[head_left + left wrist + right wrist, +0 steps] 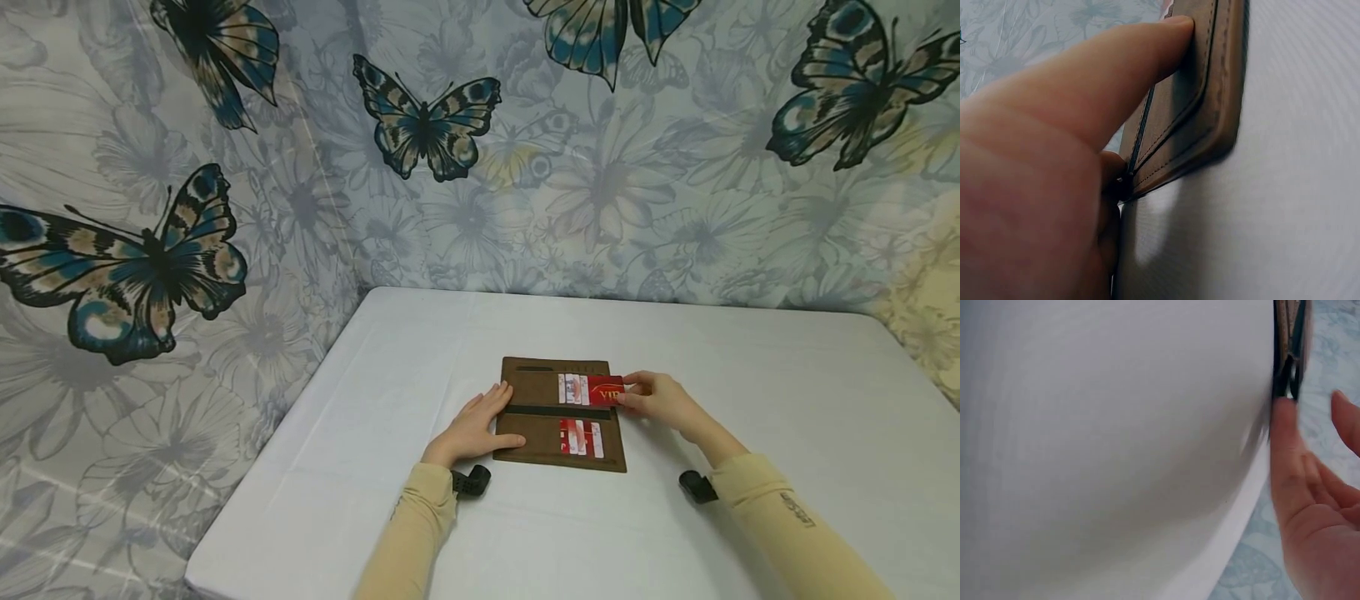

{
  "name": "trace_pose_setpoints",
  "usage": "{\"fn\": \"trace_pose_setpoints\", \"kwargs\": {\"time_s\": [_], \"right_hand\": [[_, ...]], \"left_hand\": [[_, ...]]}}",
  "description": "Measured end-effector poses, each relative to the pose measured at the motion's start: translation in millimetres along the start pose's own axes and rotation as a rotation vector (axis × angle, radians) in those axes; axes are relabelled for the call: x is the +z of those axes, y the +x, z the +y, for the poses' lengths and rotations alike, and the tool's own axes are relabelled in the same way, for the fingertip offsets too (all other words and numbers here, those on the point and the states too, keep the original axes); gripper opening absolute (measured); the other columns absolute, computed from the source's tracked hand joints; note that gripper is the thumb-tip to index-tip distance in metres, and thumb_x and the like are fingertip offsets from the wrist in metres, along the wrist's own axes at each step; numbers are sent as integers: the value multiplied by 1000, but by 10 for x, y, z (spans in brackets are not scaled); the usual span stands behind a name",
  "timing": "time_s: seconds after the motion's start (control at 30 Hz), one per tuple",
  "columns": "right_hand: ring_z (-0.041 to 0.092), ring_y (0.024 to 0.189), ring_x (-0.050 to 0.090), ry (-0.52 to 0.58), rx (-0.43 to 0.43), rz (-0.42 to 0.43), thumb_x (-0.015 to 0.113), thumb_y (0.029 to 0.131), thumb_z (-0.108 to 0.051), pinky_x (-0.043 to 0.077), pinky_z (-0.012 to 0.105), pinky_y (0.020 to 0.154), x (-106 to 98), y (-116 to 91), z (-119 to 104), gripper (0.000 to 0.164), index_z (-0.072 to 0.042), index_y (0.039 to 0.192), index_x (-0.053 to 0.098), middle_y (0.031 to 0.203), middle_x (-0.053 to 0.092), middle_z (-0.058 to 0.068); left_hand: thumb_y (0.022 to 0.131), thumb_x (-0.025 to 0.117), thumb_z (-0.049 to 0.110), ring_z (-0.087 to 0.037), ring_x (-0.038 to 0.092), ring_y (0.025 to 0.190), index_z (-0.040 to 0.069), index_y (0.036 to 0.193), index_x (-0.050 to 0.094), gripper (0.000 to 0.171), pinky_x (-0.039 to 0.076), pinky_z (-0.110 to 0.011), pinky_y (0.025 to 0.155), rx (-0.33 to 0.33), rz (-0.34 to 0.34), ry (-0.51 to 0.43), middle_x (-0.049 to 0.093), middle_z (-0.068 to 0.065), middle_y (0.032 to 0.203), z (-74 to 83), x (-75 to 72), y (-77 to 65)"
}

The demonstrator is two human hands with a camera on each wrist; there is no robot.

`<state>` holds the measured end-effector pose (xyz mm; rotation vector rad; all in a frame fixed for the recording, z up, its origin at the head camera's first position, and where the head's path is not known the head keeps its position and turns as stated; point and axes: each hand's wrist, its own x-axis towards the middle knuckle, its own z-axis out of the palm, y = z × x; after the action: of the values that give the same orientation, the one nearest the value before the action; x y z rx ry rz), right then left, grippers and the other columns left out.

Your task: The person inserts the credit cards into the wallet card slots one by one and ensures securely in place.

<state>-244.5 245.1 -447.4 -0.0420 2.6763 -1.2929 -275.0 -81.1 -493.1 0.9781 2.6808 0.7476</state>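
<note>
A brown wallet [536,387] lies spread on the white table, its fold running crosswise. A red VIP card [604,389] lies on its far half, its right end jutting past the wallet's edge. My right hand [660,404] has its thumb and fingers at that end of the card. In the right wrist view, a raised finger [1344,415] stands apart from the digit touching the edge. More red and white cards [581,438] show on the near half. My left hand [474,429] rests along the wallet's left edge, thumb [1169,44] laid flat on the leather.
White cloth covers the table [420,342] around the wallet. Behind it hangs a floral backdrop with butterflies [426,121]. A black wrist camera [471,482] is strapped to the left wrist, and another black camera [697,487] sits at the right wrist.
</note>
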Motion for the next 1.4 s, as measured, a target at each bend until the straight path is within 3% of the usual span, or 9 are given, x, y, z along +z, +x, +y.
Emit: {"fn": "trace_pose_setpoints", "kwargs": {"time_s": [0.3,1.07,1.4], "right_hand": [[20,73,59,-4,-74,0,61,90,-14,49,32,61,49,68,-35,43,15,120,50,89,64,13],[16,67,56,-57,-46,5,60,88,-10,47,32,56,134,138,-101,44,16,121,47,86,62,11],[18,76,58,-13,-33,-33,60,90,-14,48,33,65,113,72,-97,47,16,123,46,93,64,13]], "left_hand": [[85,60,52,-14,6,139,7,149,17,90,5,-34,111,3,3,-16,10,-5,154,23,-16,-19],[84,57,56,-16,6,139,5,148,18,91,5,-33,111,35,32,-8,11,-8,153,-40,18,16],[84,58,55,-14,5,139,7,149,16,90,5,-34,111,24,15,-7,10,-6,154,-14,11,6]]}}
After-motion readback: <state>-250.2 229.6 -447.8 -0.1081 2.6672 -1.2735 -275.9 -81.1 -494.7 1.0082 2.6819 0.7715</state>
